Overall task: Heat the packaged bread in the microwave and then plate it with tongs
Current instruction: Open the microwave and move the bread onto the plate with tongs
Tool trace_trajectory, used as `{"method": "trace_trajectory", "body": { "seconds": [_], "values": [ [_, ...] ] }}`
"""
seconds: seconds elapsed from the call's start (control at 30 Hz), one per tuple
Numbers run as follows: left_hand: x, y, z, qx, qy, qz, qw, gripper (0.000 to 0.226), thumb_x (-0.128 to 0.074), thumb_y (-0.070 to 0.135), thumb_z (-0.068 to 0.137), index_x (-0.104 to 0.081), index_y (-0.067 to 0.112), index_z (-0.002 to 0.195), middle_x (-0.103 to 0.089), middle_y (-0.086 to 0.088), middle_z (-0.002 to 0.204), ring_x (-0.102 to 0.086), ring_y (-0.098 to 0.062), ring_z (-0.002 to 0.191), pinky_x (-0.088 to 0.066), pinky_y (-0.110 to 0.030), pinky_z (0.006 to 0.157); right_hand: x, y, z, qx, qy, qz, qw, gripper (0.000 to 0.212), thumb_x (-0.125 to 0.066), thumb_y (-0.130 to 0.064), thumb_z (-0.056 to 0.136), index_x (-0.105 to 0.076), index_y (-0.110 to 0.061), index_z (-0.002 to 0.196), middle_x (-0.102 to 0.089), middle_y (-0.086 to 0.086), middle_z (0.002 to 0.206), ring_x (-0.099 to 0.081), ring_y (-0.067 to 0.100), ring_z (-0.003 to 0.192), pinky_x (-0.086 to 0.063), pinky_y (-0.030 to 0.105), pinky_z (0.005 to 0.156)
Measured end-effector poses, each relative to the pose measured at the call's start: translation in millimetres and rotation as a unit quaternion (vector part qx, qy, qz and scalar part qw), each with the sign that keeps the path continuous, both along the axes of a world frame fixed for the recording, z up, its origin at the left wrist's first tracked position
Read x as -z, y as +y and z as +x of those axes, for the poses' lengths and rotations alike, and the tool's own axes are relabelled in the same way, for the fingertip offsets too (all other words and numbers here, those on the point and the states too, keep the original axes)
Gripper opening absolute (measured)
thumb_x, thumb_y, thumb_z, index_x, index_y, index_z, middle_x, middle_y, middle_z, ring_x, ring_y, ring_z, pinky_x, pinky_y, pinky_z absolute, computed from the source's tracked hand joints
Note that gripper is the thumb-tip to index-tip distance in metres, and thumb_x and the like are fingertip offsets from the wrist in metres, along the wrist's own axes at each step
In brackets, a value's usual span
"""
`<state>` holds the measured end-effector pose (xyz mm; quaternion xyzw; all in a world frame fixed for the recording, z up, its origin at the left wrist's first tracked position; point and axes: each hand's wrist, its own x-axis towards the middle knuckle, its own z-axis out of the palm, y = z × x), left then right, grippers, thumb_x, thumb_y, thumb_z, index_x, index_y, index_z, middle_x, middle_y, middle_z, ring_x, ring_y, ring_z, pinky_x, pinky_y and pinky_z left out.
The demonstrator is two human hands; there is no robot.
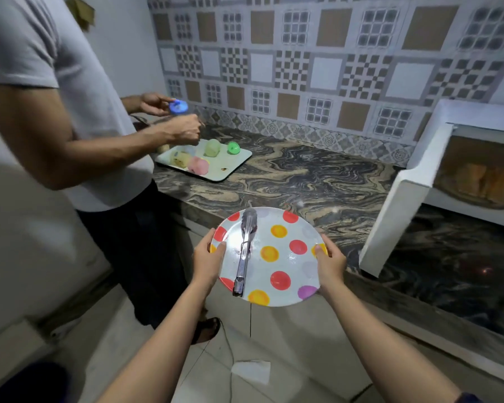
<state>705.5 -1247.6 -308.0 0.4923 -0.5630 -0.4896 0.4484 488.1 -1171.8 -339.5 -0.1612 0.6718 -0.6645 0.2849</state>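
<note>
I hold a white plate with red, orange and purple dots in front of me, above the counter's front edge. My left hand grips its left rim and my right hand grips its right rim, thumbs on top. Metal tongs lie lengthwise on the plate's left half, closed. At the right stands a white microwave with its door swung open. Inside it, slices of bread rest on the turntable.
Another person stands at the left by the marbled counter, handling a blue-lidded item over a white tray of coloured containers. A crumpled white wrapper and a cable lie on the floor.
</note>
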Motion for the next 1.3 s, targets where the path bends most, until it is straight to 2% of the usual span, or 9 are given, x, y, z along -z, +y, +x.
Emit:
{"method": "trace_trajectory", "body": {
  "seconds": [0.27, 0.4, 0.6, 0.7, 0.8, 0.87, 1.0, 1.17, 1.3],
  "values": [
    [4.7, 151.0, -14.0, -0.013, 0.024, -0.001, 1.000, 0.035, -0.051, -0.002, 0.086, -0.059, 0.032, 0.086, -0.063, 0.011, 0.080, -0.059, -0.014, 0.078, -0.050, -0.028, 0.071, -4.6, 141.9, -15.2, -0.015, 0.034, 0.015, 0.999, 0.039, -0.049, -0.001, 0.089, -0.059, -0.010, 0.126, -0.064, 0.003, 0.117, -0.059, 0.020, 0.105, -0.046, 0.029, 0.091],
    [17.0, 210.3, -38.2, 0.012, 0.030, 0.024, 0.999, 0.025, -0.055, 0.013, 0.076, -0.062, 0.034, 0.086, -0.066, 0.014, 0.081, -0.062, -0.016, 0.080, -0.052, -0.034, 0.077, 2.0, 213.0, -37.1, 0.010, 0.046, 0.034, 0.998, 0.041, -0.050, -0.004, 0.089, -0.057, -0.011, 0.129, -0.060, 0.005, 0.129, -0.057, 0.024, 0.115, -0.046, 0.030, 0.094],
    [42.2, 264.6, -101.8, 0.057, 0.014, 0.058, 0.997, 0.039, -0.054, 0.002, 0.086, -0.056, 0.007, 0.125, -0.064, -0.004, 0.106, -0.059, -0.021, 0.096, -0.045, -0.027, 0.085, 8.1, 303.1, -82.7, 0.084, 0.031, 0.059, 0.994, 0.041, -0.051, -0.003, 0.089, -0.056, -0.009, 0.129, -0.061, 0.008, 0.127, -0.058, 0.022, 0.110, -0.048, 0.033, 0.096],
    [50.4, 283.8, -140.8, 0.088, 0.004, 0.070, 0.994, 0.036, -0.055, 0.003, 0.086, -0.059, 0.009, 0.122, -0.065, -0.002, 0.094, -0.058, -0.017, 0.082, -0.047, -0.026, 0.078, 9.7, 340.6, -108.0, 0.125, 0.028, 0.077, 0.989, 0.040, -0.051, -0.005, 0.088, -0.058, -0.011, 0.127, -0.062, 0.006, 0.126, -0.058, 0.025, 0.114, -0.048, 0.040, 0.099],
    [56.4, 294.2, -183.8, 0.130, 0.001, 0.081, 0.988, 0.036, -0.056, 0.005, 0.085, -0.060, 0.012, 0.121, -0.061, 0.002, 0.081, -0.053, -0.014, 0.072, -0.047, -0.028, 0.075, 6.3, 370.2, -136.9, 0.172, 0.031, 0.078, 0.982, 0.039, -0.051, -0.005, 0.089, -0.058, -0.010, 0.127, -0.062, 0.005, 0.121, -0.059, 0.024, 0.111, -0.048, 0.032, 0.092],
    [55.6, 299.0, -214.0, 0.160, 0.005, 0.086, 0.983, 0.037, -0.056, 0.006, 0.086, -0.059, 0.014, 0.122, -0.059, -0.001, 0.080, -0.052, -0.016, 0.073, -0.046, -0.031, 0.076, 0.6, 384.2, -157.2, 0.200, 0.036, 0.079, 0.976, 0.036, -0.051, -0.004, 0.089, -0.060, -0.009, 0.123, -0.063, 0.005, 0.111, -0.058, 0.022, 0.101, -0.046, 0.029, 0.083],
    [49.4, 299.2, -275.3, 0.210, 0.021, 0.077, 0.974, 0.034, -0.054, 0.005, 0.087, -0.058, 0.028, 0.112, -0.049, -0.001, 0.070, -0.045, -0.014, 0.062, -0.042, -0.028, 0.061, -6.3, 395.8, -202.4, 0.245, 0.045, 0.079, 0.965, 0.031, -0.051, -0.003, 0.087, -0.063, -0.010, 0.115, -0.065, 0.008, 0.105, -0.059, 0.023, 0.094, -0.052, 0.036, 0.086],
    [38.7, 269.6, -360.9, 0.233, 0.043, 0.058, 0.970, 0.029, -0.054, 0.001, 0.087, -0.060, 0.025, 0.103, -0.057, 0.003, 0.075, -0.050, -0.016, 0.070, -0.042, -0.025, 0.063, -15.1, 371.5, -278.3, 0.286, 0.054, 0.068, 0.954, 0.023, -0.052, -0.003, 0.088, -0.055, -0.003, 0.111, -0.060, 0.011, 0.101, -0.055, 0.023, 0.087, -0.045, 0.032, 0.076],
    [34.2, 226.3, -428.0, 0.254, 0.029, 0.029, 0.966, 0.031, -0.053, -0.004, 0.086, -0.062, 0.012, 0.112, -0.066, 0.002, 0.092, -0.061, -0.017, 0.088, -0.048, -0.020, 0.074, -12.7, 329.8, -341.2, 0.304, 0.052, 0.071, 0.949, 0.015, -0.053, -0.006, 0.088, -0.049, -0.005, 0.103, -0.056, 0.010, 0.096, -0.052, 0.024, 0.083, -0.041, 0.028, 0.064]
  ]
}}
